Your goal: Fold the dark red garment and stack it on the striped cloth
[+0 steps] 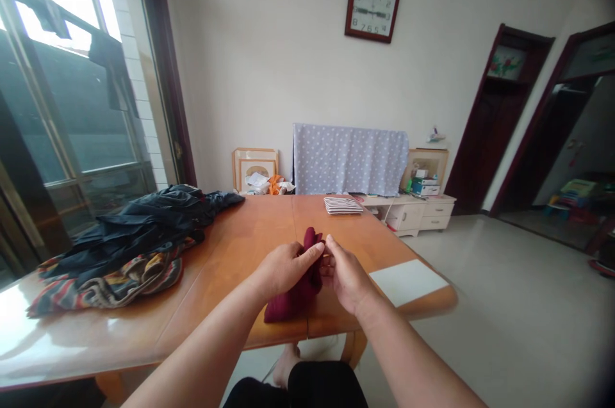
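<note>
A dark red cloth (296,296) is bunched up near the front edge of the wooden table (230,248). My left hand (283,267) is closed on its upper part, thumb and fingers pinching the fabric. My right hand (346,277) grips the same cloth from the right, fingers curled into it. The two hands meet over the cloth, and part of it is hidden behind them.
A heap of dark and striped clothes (129,244) lies at the table's left. A folded striped cloth (342,205) rests at the far edge, a white sheet (407,281) at the right corner. Behind stand a low cabinet (418,212) and picture frames (254,168).
</note>
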A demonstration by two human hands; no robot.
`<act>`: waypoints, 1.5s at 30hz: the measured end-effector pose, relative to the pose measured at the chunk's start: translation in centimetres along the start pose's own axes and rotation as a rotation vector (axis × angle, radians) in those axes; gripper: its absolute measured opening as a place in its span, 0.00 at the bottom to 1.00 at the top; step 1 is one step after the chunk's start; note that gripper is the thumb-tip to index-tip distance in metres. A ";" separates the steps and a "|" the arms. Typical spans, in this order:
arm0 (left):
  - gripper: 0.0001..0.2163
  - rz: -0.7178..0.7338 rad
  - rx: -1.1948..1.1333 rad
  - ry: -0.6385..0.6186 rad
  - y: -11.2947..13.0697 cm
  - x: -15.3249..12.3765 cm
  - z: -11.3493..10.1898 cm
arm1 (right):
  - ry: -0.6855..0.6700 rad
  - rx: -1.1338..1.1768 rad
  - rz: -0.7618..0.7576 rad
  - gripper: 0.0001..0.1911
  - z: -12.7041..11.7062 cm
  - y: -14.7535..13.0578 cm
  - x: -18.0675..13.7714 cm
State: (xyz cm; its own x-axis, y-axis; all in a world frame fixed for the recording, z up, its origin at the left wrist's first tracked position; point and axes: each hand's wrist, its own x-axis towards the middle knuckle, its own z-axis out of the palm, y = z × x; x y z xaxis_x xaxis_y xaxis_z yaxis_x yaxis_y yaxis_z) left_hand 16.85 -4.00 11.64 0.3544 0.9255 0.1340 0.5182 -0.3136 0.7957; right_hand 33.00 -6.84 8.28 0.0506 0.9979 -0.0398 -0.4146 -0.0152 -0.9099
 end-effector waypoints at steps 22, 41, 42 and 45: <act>0.22 -0.148 -0.209 -0.265 5.1 -1.3 -7.6 | 0.060 -0.058 -0.332 0.27 1.6 -1.1 -3.6; 0.14 -0.351 -0.896 -0.085 1.6 1.3 -5.1 | -0.218 0.500 0.123 0.44 -3.0 1.5 -2.0; 0.14 -0.391 -0.920 -0.075 0.8 1.6 -4.8 | -0.212 0.488 0.123 0.40 -3.2 1.3 -1.8; 0.12 -0.494 -0.985 -0.063 -1.6 2.3 -3.9 | -0.188 0.391 0.103 0.29 -3.6 1.3 -1.1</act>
State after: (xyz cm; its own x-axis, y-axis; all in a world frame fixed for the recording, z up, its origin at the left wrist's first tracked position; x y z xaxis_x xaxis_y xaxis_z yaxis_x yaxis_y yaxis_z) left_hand 13.78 -0.50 12.99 0.3327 0.8809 -0.3366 -0.2236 0.4204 0.8793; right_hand 35.72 -8.21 5.68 -0.1596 0.9871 -0.0135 -0.7230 -0.1262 -0.6792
